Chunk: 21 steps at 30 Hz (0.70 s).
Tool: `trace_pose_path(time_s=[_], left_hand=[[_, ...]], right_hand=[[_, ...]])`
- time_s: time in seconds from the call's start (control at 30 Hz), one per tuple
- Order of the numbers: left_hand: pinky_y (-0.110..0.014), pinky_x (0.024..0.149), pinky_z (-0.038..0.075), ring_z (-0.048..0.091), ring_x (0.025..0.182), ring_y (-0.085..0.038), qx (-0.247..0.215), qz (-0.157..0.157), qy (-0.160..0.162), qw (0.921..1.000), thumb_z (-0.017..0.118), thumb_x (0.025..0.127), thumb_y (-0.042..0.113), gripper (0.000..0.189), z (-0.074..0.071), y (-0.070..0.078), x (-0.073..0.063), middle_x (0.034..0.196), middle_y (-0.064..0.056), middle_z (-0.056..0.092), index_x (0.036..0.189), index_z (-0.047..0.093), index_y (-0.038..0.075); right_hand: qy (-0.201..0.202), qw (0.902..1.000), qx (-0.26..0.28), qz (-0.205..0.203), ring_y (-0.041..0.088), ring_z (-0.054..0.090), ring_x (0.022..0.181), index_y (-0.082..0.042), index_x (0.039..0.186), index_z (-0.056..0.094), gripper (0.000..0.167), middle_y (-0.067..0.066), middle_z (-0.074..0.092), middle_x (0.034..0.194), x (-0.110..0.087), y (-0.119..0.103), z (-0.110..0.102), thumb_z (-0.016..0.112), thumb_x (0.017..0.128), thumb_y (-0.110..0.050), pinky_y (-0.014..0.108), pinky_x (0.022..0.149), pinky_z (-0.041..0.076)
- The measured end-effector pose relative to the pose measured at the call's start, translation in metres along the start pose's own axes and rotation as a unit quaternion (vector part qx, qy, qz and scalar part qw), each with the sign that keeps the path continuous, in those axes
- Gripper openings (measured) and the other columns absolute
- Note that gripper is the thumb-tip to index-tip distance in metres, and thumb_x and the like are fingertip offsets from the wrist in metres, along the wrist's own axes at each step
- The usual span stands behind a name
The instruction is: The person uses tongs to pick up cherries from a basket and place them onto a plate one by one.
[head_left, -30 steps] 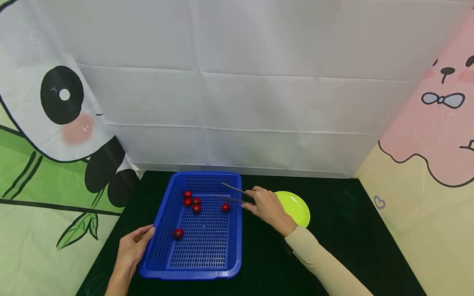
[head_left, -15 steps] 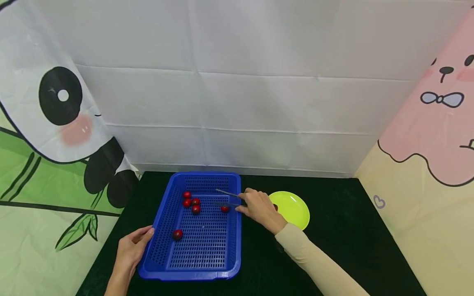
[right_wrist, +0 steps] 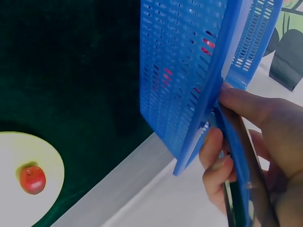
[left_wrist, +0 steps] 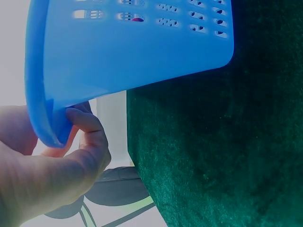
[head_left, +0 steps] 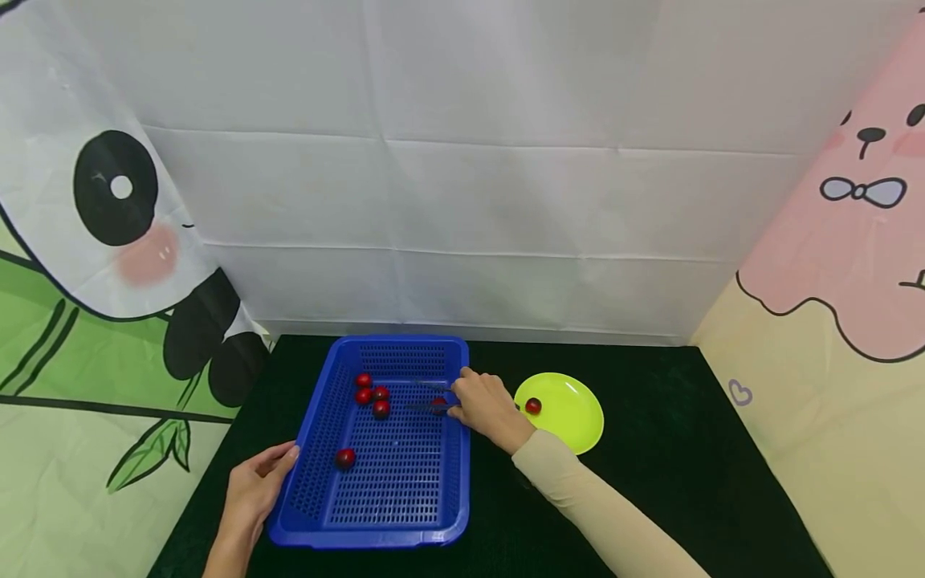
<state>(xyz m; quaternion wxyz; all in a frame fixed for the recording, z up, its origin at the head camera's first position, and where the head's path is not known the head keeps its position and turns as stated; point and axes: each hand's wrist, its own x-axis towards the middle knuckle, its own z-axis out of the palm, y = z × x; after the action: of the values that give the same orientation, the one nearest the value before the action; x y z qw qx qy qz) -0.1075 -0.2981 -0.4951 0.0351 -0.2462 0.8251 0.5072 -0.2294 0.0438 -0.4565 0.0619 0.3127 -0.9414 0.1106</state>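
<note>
My left hand (head_left: 253, 486) pinches the left rim of a blue perforated plastic basket (head_left: 397, 498); the left wrist view shows thumb and fingers on either side of its edge. Over the basket's right rim, my right hand (head_left: 491, 408) grips metal tongs (right_wrist: 251, 175). Their arms reach inside, around a small red tomato (head_left: 438, 400) partly hidden by them; whether they touch it I cannot tell. Several more cherry tomatoes (head_left: 381, 409) cluster toward the back left of the basket. A single dark red tomato (head_left: 345, 458) lies nearer the front.
To the right of the basket stands a yellow-green plate (head_left: 574, 409) with one tomato (head_left: 533, 406) near its left side. Dark green cloth (head_left: 686, 449) covers the table. A white sheet (head_left: 499, 201) hangs behind, with cartoon-printed panels at both sides.
My right hand has moved left and slightly down with the tongs, bringing them around the right-hand tomato. The tomato on the plate has come into sight. My left hand stays on the rim.
</note>
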Motion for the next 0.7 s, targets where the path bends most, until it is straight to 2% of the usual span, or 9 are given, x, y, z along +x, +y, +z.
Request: trace_pose_path(time_s=[0.13,0.37,0.57,0.7], left_hand=[[-0.038,0.081,0.058,0.069,0.099,-0.023,-0.001,0.001,0.000,1.0000,0.060,0.103,0.046,0.064,0.000,-0.001,0.000,0.128,-0.027,0.065,0.142,0.056,-0.004],[-0.036,0.079,0.059,0.069,0.095,-0.019,-0.010,0.002,0.000,1.0000,0.061,0.103,0.045,0.063,0.000,-0.001,-0.001,0.125,-0.025,0.066,0.141,0.056,-0.004],[-0.038,0.082,0.059,0.069,0.100,-0.022,-0.011,0.006,-0.001,0.9999,0.060,0.104,0.043,0.061,0.001,-0.001,-0.001,0.130,-0.028,0.064,0.142,0.056,-0.005],[-0.040,0.083,0.058,0.068,0.102,-0.025,-0.008,0.004,0.000,1.0000,0.059,0.104,0.044,0.062,0.001,-0.001,-0.001,0.132,-0.029,0.062,0.142,0.055,-0.004]], right_hand=[[-0.007,0.9997,-0.023,0.007,0.011,0.050,0.056,-0.007,0.097,0.077,0.026,0.006,0.062,0.082,0.004,-0.006,0.001,0.082,0.090,-0.031,0.017,0.051,0.044],[-0.011,0.9978,-0.065,-0.006,0.012,0.049,0.058,-0.008,0.095,0.078,0.020,0.004,0.061,0.078,0.009,-0.014,0.002,0.082,0.091,-0.027,0.020,0.052,0.046],[-0.022,0.9941,-0.106,0.001,0.013,0.049,0.057,-0.009,0.085,0.075,0.013,0.004,0.057,0.073,0.016,-0.020,0.002,0.078,0.092,-0.019,0.024,0.051,0.048],[-0.026,0.9907,-0.133,0.003,0.014,0.053,0.058,-0.010,0.084,0.075,0.012,0.004,0.059,0.074,0.020,-0.024,0.002,0.077,0.092,-0.019,0.027,0.051,0.050]])
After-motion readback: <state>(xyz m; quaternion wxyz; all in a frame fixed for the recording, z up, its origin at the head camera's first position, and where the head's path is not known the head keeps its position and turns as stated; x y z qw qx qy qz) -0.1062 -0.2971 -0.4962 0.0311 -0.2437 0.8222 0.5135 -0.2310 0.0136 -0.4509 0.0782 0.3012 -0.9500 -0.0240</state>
